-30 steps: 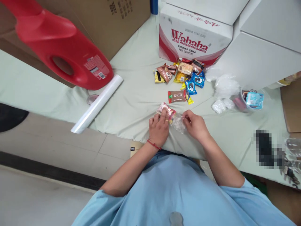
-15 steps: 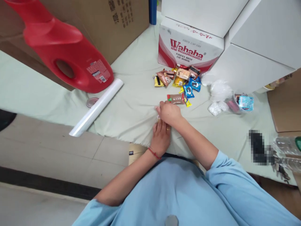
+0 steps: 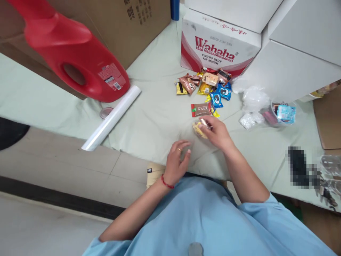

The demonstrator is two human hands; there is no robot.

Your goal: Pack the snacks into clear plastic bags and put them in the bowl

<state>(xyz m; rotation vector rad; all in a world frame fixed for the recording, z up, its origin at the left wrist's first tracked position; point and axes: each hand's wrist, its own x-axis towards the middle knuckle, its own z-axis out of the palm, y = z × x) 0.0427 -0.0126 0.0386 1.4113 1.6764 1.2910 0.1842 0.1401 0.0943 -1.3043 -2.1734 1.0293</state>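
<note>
My right hand (image 3: pixel 217 133) is closed on a small yellowish snack packet (image 3: pixel 199 129), partly covered by its fingers, just above the cloth. To its lower left, my left hand (image 3: pixel 178 158) hovers near the table's front edge, holding nothing, with thumb and fingers apart. Right behind the held packet lies a brown snack packet (image 3: pixel 201 110) with red and green ends. Farther back is a pile of wrapped snacks, among them blue packets (image 3: pixel 224 91), a pinkish-brown packet (image 3: pixel 187 84) and a pale packet (image 3: pixel 210 79).
A Wahaha carton (image 3: pixel 218 46) stands behind the snacks. A red jug (image 3: pixel 93 67) and a white roll (image 3: pixel 112 119) are on the left. On the right are crumpled clear plastic (image 3: pixel 255 99) and a clear tub (image 3: pixel 295 115) with packets. A pale cloth (image 3: pixel 151 124) covers the table.
My hands, together before, have come apart. The right has moved to the right with the yellowish packet, now visible in it; the left has drawn back slightly and opened.
</note>
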